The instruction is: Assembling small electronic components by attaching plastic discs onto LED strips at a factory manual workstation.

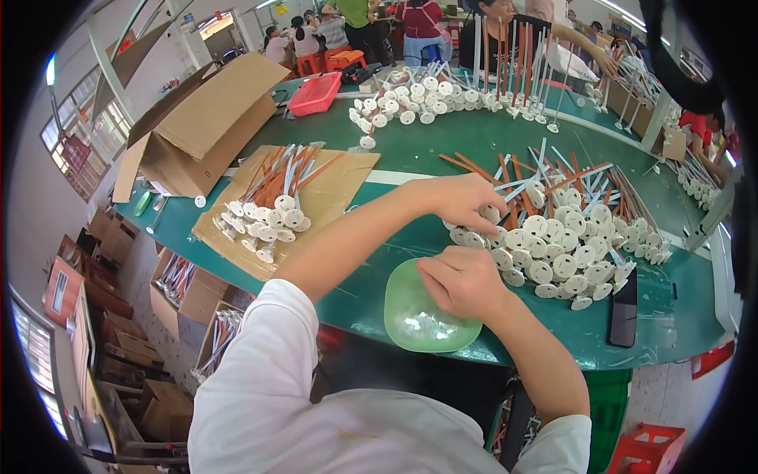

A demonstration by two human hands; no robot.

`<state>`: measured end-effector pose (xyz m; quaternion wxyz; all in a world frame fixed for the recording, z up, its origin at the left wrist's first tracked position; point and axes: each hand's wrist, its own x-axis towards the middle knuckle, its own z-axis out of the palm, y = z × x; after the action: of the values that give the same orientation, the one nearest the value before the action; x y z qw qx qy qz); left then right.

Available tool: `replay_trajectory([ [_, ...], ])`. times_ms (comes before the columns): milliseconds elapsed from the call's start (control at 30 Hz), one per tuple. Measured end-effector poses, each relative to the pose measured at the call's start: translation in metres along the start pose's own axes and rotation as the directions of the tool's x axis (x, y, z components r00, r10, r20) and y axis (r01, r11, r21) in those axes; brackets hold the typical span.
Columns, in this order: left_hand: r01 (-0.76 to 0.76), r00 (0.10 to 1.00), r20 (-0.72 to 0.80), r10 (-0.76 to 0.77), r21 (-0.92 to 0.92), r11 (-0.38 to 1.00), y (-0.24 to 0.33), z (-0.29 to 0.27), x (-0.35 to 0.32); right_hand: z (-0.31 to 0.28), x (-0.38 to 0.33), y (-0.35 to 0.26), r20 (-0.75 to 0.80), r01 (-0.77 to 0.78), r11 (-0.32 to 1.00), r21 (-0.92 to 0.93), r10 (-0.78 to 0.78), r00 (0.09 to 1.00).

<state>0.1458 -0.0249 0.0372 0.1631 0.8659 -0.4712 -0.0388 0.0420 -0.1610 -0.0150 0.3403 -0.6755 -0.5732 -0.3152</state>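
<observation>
A large heap of white round discs on brown and pale blue-grey strips [553, 245] lies on the right of the green table. My left hand [467, 201] reaches over the heap's left edge, its thumb and finger closed around a white disc [490, 214]. Closer to me, my right hand [467, 283] is curled shut over the right rim of a light green bowl [399, 304]. Whatever its fingers hold is hidden. Small shiny clear pieces [434, 325] lie in the bowl.
A smaller bundle of disc-ended strips [272, 213] rests on flat cardboard [347, 170] at left, near an open carton [209, 130]. A phone [623, 312] lies right of the heap. More pieces [426, 95] stand across the table by a person [497, 39]. A red basket [314, 94] sits far left.
</observation>
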Motion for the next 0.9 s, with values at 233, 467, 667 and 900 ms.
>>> replay_trajectory([
  [233,0.035,0.988,-0.133,-0.083,-0.325,0.945,-0.008,-0.011,-0.030,-0.003,0.005,0.001,-0.017,-0.016,1.000,-0.023,0.016,1.000],
  [467,0.028,0.926,-0.299,-0.230,-0.552,0.833,-0.004,0.014,-0.042,0.000,0.005,0.000,-0.004,-0.020,0.999,-0.035,0.020,1.000],
  [667,-0.305,0.747,-0.655,-0.115,-0.491,0.816,0.011,0.008,-0.065,-0.004,0.012,-0.002,-0.149,-0.062,0.994,-0.089,0.048,0.988],
  [900,-0.484,0.666,-0.717,-0.205,-0.626,0.612,0.063,-0.020,-0.118,-0.011,0.015,-0.003,-0.260,-0.086,0.986,-0.145,0.046,0.965],
])
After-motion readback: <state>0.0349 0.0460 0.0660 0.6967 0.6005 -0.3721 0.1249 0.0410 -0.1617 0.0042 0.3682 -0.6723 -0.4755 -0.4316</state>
